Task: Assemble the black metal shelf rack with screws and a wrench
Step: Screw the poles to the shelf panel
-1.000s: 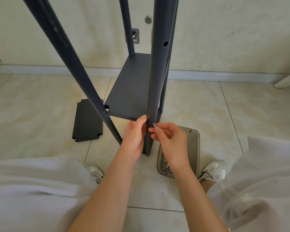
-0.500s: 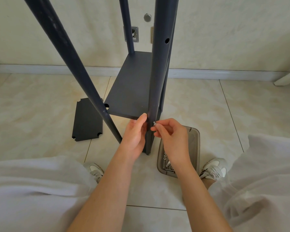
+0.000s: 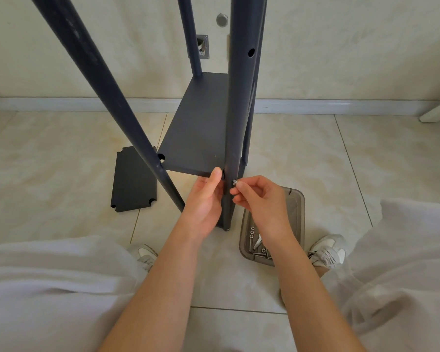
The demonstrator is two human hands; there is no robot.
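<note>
Spare screws sit in the tray (image 3: 295,199) on the floor. Right hand (image 3: 261,201) pinches a screw (image 3: 234,182) against the front post (image 3: 235,123); left hand (image 3: 203,203) grips that post at the shelf (image 3: 201,128) corner. Line the holes up, start it straight by finger, then wrench.

Floor (image 3: 61,138): beige marbled tile, thin grout lines, white baseboard (image 3: 341,106) along the far edge. Loose shelf panel (image 3: 134,179) lies flat at centre left, corners notched. Rack (image 3: 198,133) stands mid-frame. Foot of its near post (image 3: 226,219) is on the tile, just left of a grey tray (image 3: 299,199) holding screws (image 3: 254,246). Left sneaker (image 3: 144,252) and right sneaker (image 3: 328,251) planted lower centre, with the tray between them.
</note>
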